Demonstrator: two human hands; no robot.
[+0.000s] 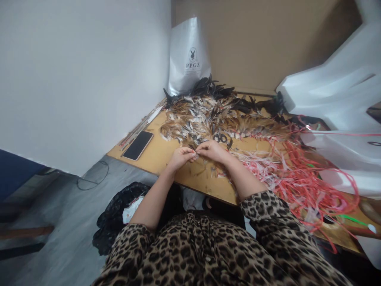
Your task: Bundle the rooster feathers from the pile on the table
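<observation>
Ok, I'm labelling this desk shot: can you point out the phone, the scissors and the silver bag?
phone [138, 145], head view, middle of its dark screen.
scissors [222, 138], head view, on the black finger loops.
silver bag [187, 47], head view, plain front above the printed logo.

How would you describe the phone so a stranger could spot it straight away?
Start at the wooden table against the white wall. Near its left edge, left of the feather pile, lies the phone, face up. It is the only flat, smooth black rectangle there.
</observation>
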